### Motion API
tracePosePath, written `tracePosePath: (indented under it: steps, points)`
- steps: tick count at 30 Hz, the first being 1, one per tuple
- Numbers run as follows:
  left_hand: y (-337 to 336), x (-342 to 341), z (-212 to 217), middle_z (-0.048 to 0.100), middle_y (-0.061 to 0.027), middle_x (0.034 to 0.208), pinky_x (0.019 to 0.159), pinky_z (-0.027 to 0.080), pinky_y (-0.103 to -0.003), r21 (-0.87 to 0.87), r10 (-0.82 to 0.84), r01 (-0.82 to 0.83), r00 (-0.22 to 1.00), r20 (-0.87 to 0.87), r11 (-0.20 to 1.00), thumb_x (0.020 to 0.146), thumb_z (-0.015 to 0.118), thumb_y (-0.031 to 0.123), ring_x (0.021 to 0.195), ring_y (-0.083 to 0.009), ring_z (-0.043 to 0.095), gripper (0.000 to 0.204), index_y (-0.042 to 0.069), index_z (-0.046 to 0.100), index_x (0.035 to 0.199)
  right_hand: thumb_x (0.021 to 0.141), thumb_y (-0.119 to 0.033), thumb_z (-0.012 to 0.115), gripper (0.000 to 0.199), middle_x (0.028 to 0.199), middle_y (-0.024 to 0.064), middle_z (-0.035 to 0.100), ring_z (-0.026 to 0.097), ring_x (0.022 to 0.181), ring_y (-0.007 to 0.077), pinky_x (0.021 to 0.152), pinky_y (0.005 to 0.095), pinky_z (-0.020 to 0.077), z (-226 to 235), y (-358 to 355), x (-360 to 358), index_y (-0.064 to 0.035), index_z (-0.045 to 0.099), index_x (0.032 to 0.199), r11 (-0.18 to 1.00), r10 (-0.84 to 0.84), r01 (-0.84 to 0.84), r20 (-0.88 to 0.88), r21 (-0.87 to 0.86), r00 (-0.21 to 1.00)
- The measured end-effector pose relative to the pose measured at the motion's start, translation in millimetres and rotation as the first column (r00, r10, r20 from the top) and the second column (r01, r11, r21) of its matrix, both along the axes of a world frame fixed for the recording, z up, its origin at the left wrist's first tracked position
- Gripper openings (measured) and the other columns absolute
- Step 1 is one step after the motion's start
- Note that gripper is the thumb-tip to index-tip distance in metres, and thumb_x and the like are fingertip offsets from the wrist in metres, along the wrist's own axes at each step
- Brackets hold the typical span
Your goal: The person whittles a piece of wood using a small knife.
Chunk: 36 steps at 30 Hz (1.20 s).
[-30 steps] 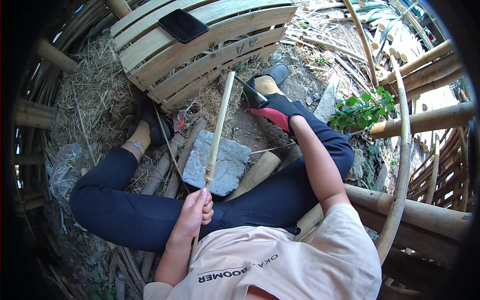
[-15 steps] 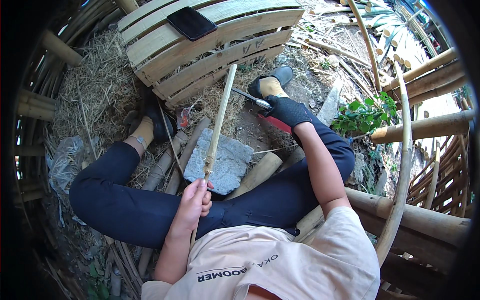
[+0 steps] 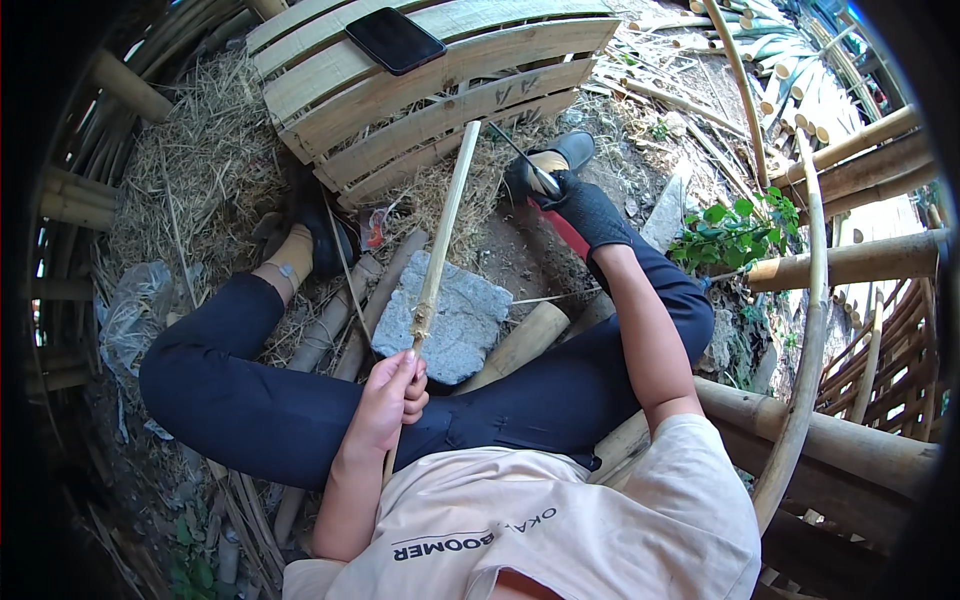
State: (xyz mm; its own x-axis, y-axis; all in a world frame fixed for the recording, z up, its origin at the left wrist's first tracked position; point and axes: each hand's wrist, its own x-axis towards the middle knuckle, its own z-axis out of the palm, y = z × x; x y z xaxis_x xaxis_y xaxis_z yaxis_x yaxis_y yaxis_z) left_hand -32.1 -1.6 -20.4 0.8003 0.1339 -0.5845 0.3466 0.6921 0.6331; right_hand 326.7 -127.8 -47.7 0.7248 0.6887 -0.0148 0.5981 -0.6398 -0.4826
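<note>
My bare left hand [image 3: 393, 400] is closed round the lower end of a long split bamboo strip [image 3: 447, 225]. The strip points up and away from me, with a rough, frayed node just above my fist. Its thin tail runs down beside my forearm. My right hand [image 3: 590, 212], in a black glove, grips a knife beside my right shoe. The narrow dark knife blade [image 3: 520, 155] points toward the crate, apart from the strip. A red length shows under the gloved wrist; I cannot tell whether it is the knife's handle. Below the strip lies a grey stone block [image 3: 440, 315].
A slatted wooden crate [image 3: 440, 85] stands ahead, with a black phone [image 3: 396, 41] on top. Bamboo poles [image 3: 850, 265] form a frame at right, near a leafy plant [image 3: 735, 235]. Dry straw [image 3: 190, 160] and a clear plastic bag [image 3: 135, 310] lie at left.
My right hand has turned the knife, so its blade now points more steeply up, away from me. My left hand still holds the strip in nearly the same place. The view has shifted slightly.
</note>
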Motion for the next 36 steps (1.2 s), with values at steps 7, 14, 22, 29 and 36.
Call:
tracePosePath:
  steps: [7, 14, 22, 29, 36]
  points:
    - [-2.6, 4.9, 5.7, 0.024, 0.009, 0.062, 0.039, 0.015, -0.02, -0.018, -0.016, 0.015, 0.999, -0.051, 1.0, 0.109, 0.039, 0.03, 0.046, -0.0008, 0.019, 0.028, 0.011, 0.045, 0.09, 0.086, -0.046, 0.071, 0.039, 0.094, 0.0227, 0.071, 0.069, 0.091, 0.0399, 0.079, 0.0459, 0.0542, 1.4, -5.7, 2.1, -0.0111, 0.072, 0.104, 0.992, -0.036, 0.03, 0.045, 0.119, 0.998]
    - [0.2, -0.1, -2.4, 0.024, 0.0092, 0.062, 0.04, 0.015, -0.02, 0.007, 0.014, -0.013, 0.999, -0.037, 1.0, 0.109, 0.04, 0.031, 0.047, -0.0006, 0.02, 0.029, 0.011, 0.045, 0.089, 0.086, -0.046, 0.071, 0.033, 0.08, 0.0146, 0.07, 0.069, 0.079, 0.0357, 0.071, 0.0458, 0.0532, 23.1, 7.3, -37.6, -0.0144, 0.07, 0.095, 0.93, 0.347, -0.342, -0.016, 0.135, 0.938]
    - [-3.3, 2.9, -0.2, 0.024, 0.0093, 0.061, 0.04, 0.015, -0.02, 0.085, 0.049, -0.043, 0.996, -0.071, 0.995, 0.109, 0.041, 0.032, 0.047, -0.0002, 0.02, 0.029, 0.011, 0.045, 0.088, 0.084, -0.049, 0.071, 0.036, 0.084, 0.0156, 0.071, 0.069, 0.082, 0.0363, 0.076, 0.0465, 0.0537, 19.2, 23.0, -68.8, -0.0144, 0.072, 0.096, 0.913, 0.407, -0.406, -0.108, 0.034, 0.907]
    - [-4.3, 3.1, -4.2, 0.027, 0.009, 0.062, 0.04, 0.015, -0.019, 0.128, 0.069, -0.057, 0.993, -0.093, 0.99, 0.109, 0.041, 0.032, 0.047, -0.0002, 0.021, 0.03, 0.011, 0.045, 0.088, 0.084, -0.046, 0.07, 0.034, 0.084, 0.0159, 0.072, 0.07, 0.081, 0.0363, 0.076, 0.0464, 0.0548, 20.9, 29.1, -84.6, -0.0135, 0.074, 0.093, 0.913, 0.389, -0.401, -0.136, -0.074, 0.911]
    - [-8.7, 4.4, -6.9, 0.029, 0.0089, 0.063, 0.04, 0.015, -0.02, 0.215, 0.094, -0.061, 0.984, -0.149, 0.975, 0.109, 0.041, 0.036, 0.046, -0.0001, 0.023, 0.031, 0.013, 0.044, 0.088, 0.084, -0.033, 0.064, 0.022, 0.083, 0.0161, 0.072, 0.071, 0.08, 0.0354, 0.076, 0.0461, 0.0559, 10.1, 33.9, -89.2, -0.0141, 0.074, 0.089, 0.916, 0.371, -0.377, -0.067, -0.133, 0.926]
